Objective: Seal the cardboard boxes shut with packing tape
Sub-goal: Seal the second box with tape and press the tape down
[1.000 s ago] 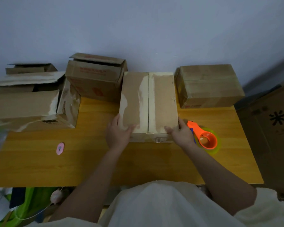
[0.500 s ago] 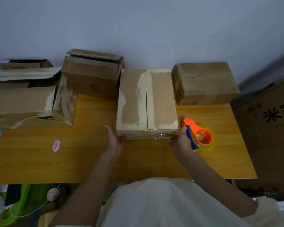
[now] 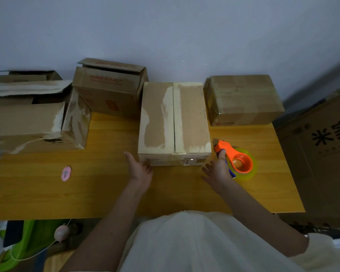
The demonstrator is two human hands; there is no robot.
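Middle box [image 3: 174, 122] sits flaps-down mid-table, untaped. Left hand [image 3: 139, 167] steadies its corner, fingers spread; right hand [image 3: 218, 169] touches the dispenser [image 3: 238, 160], fingers apart. One box [image 3: 243, 99] looks sealed; others gape.

Both bare forearms reach forward. Left hand [image 3: 139, 168] open, thumb spread leftward; right hand [image 3: 218, 169] open, fingers fanned, forefinger extended.

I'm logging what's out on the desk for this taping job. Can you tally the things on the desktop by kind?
Cardboard boxes: 5 (far left back, left open, printed open, centre, taped right)
Tape dispensers: 1, orange
Small pink items: 1
Total: 7
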